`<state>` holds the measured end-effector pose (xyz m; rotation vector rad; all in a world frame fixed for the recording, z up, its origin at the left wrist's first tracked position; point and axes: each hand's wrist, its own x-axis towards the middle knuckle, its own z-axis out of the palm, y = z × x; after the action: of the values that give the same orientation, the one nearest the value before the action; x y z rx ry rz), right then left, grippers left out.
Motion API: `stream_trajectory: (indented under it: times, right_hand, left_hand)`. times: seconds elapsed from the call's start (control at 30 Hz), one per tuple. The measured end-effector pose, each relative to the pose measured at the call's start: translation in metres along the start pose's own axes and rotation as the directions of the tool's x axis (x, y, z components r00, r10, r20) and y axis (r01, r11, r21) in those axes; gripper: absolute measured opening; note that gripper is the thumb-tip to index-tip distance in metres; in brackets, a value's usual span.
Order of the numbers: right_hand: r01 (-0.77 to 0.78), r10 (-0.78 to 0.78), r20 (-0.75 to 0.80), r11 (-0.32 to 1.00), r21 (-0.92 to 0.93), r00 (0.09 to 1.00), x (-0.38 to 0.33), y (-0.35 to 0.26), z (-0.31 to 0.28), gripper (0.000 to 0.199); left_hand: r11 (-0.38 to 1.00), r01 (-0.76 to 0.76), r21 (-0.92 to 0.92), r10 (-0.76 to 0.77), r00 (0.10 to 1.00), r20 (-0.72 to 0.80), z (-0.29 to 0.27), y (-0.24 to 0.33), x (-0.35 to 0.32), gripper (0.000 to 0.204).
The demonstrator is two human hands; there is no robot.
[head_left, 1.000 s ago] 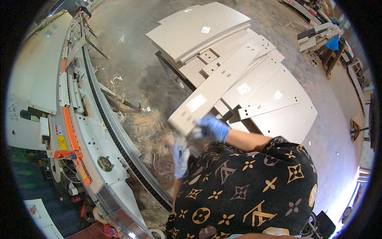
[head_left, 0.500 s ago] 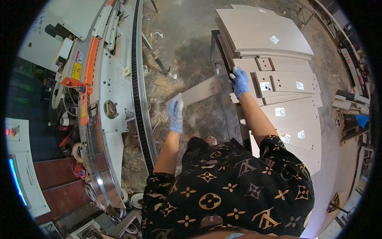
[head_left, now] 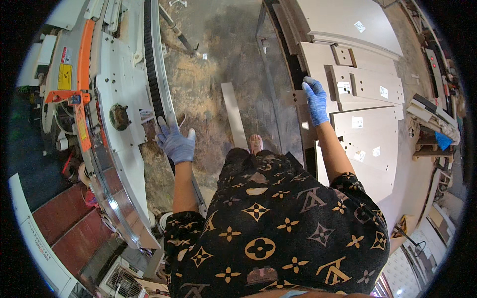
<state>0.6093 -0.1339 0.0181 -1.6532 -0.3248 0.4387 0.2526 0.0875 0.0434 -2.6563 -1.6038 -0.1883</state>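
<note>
My left hand [head_left: 176, 143], in a blue glove with pale fingertips, is open and empty, fingers spread over the metal edge rail of the machine at left. A narrow pale panel strip [head_left: 233, 114] is apart from both hands, in front of my foot; whether it lies flat or leans is hard to tell. At the near edge of the panel stack, my gloved right hand [head_left: 316, 103] is closed on a narrow beige panel [head_left: 295, 97] with drilled holes, whose end juts out over the edge. My palm and fingers hide part of that grip.
Beige panels with white labels [head_left: 370, 129] are stacked at right; a large panel [head_left: 348, 22] lies farther back. A long white machine [head_left: 119, 99] with an orange bar [head_left: 86, 57] runs along the left. My foot [head_left: 256, 143] stands on the stained concrete floor [head_left: 208, 74].
My left hand has let go of the panel strip and moved left to the machine rail. The strip has swung to point away from me. My right hand has shifted nearer along the stack's edge.
</note>
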Motion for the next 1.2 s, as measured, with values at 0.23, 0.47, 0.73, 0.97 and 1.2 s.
stream_trajectory:
  times: [0.23, 0.47, 0.73, 0.97, 1.2]
  right_hand:
    - [0.038, -0.038, 0.003, 0.998, -0.058, 0.999, -0.021, -0.003, 0.013, 0.025]
    - [-0.110, 0.073, 0.227, 0.982, 0.155, 0.971, -0.070, 0.026, 0.055, 0.019]
    - [-0.222, 0.557, 0.245, 0.639, -0.736, 0.793, -0.092, 0.285, 0.122, 0.064]
    - [-0.171, 0.761, 0.050, 0.209, -0.963, 0.647, -0.061, 0.498, 0.107, 0.078]
    - [-0.111, 0.747, 0.035, 0.145, -0.983, 0.664, -0.035, 0.622, 0.114, 0.080]
  left_hand:
    - [0.997, 0.072, -0.008, -0.072, 0.997, -0.001, 0.003, 0.001, 0.008, 0.084]
    - [0.991, 0.011, -0.135, -0.024, 0.995, -0.098, 0.007, 0.011, -0.002, 0.075]
    - [0.909, 0.315, -0.274, 0.050, 0.569, 0.821, 0.205, 0.064, -0.174, 0.080]
    - [0.984, 0.168, -0.053, 0.019, 0.196, 0.980, 0.400, 0.068, -0.215, 0.084]
    - [0.997, -0.018, -0.075, 0.068, -0.273, 0.960, 0.561, 0.051, -0.230, 0.088]
